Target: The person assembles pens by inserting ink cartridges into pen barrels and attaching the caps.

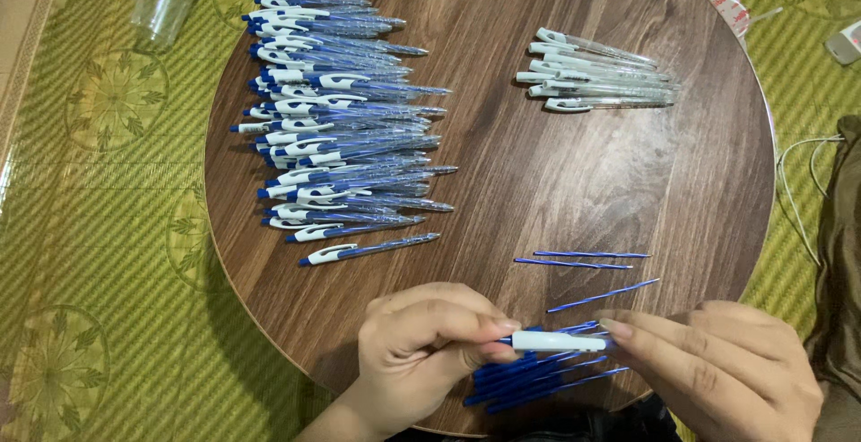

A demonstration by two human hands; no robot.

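Observation:
A white-and-clear pen barrel point(560, 342) lies crosswise between my two hands near the front edge of the round wooden table point(538, 182). My left hand point(426, 348) pinches its left end, and the fingertips of my right hand point(717, 366) touch its right end. Beneath it lies a loose bundle of blue ink refills point(538, 379). Three single blue refills point(587, 267) lie just beyond my hands. A big stack of assembled blue-and-white pens point(336, 110) fills the table's left side. A small group of empty clear barrels point(601, 74) lies at the back right.
A clear plastic cup point(161, 3) stands on the green patterned mat point(99, 227) at the upper left. A white cable point(798, 182) and a brown cloth point(843, 245) lie off the table to the right. A small white device point(845, 43) sits at the far right.

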